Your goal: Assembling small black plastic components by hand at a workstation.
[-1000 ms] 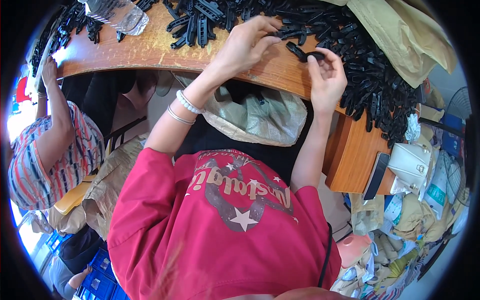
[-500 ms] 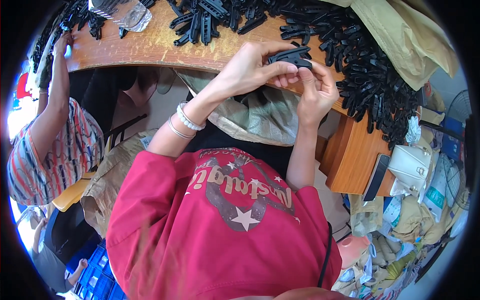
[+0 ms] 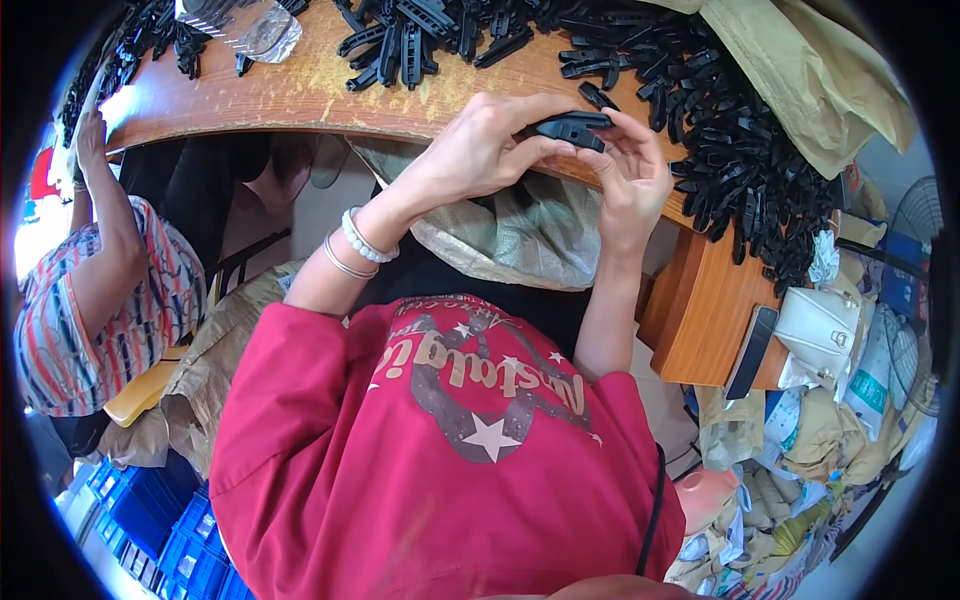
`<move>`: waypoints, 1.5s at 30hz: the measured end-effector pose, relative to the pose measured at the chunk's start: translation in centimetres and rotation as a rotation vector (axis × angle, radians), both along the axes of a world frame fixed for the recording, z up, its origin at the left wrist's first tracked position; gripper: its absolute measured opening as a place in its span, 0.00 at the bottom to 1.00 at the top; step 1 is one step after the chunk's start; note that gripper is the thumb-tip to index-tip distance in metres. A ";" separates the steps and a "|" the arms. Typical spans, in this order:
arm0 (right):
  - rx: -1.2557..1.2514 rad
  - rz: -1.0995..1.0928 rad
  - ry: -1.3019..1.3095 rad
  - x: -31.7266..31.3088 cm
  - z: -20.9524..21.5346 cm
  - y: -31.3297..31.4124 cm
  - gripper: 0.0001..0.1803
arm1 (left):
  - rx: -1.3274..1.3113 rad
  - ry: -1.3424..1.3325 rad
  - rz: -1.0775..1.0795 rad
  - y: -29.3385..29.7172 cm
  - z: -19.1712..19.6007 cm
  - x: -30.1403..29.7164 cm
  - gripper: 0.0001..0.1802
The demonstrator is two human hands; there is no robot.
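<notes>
My left hand (image 3: 480, 150) and my right hand (image 3: 632, 175) meet just in front of the wooden table's edge (image 3: 300, 95). Together they pinch one small black plastic part (image 3: 570, 128) between the fingertips. A white bead bracelet and a thin bangle sit on my left wrist. Heaps of the same black plastic parts (image 3: 740, 150) cover the table top beyond and to the right of my hands. A second cluster of the parts (image 3: 420, 40) lies at the table's far middle.
An open sack (image 3: 520, 235) hangs under the table edge below my hands. A person in a striped shirt (image 3: 90, 290) works at the left. A clear plastic bag (image 3: 245, 25) lies far left, a tan cloth (image 3: 810, 75) at right. Blue crates (image 3: 165, 525) stand lower left.
Both hands left the pile on the table and drew back toward me with a black part. They now hold it together at the table edge. The person at left lowered an arm.
</notes>
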State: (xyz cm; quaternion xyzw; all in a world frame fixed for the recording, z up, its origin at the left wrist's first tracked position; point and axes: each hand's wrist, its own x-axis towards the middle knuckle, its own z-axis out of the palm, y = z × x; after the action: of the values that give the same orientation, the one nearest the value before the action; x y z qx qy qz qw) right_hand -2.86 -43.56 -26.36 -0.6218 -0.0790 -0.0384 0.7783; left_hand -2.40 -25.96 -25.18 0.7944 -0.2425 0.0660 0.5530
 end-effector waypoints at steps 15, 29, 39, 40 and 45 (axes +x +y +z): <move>-1.234 -0.430 -0.434 3.1 -2.0 -1.9 0.16 | -0.925 0.542 0.056 3.7 -1.9 4.3 0.22; -0.498 -0.333 -0.245 2.2 -3.0 -1.4 0.08 | 0.753 -0.545 0.048 2.0 -2.4 7.2 0.13; -0.042 -0.002 0.069 1.2 -1.9 -1.7 0.08 | 0.422 -0.315 0.170 0.2 -2.8 5.3 0.08; -0.045 0.044 0.080 1.1 -1.5 -1.6 0.09 | 0.352 -0.175 0.126 0.0 -2.5 4.8 0.09; -0.097 0.067 0.056 0.9 -1.0 -0.7 0.10 | -0.085 0.220 -0.005 -0.6 -1.9 3.8 0.12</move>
State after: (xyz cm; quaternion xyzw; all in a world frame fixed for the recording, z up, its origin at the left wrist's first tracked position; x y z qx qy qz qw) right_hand -1.97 -44.26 -27.33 -0.6565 -0.0799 0.0087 0.7501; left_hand 1.37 -26.59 -27.11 0.7720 -0.1794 -0.0130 0.6096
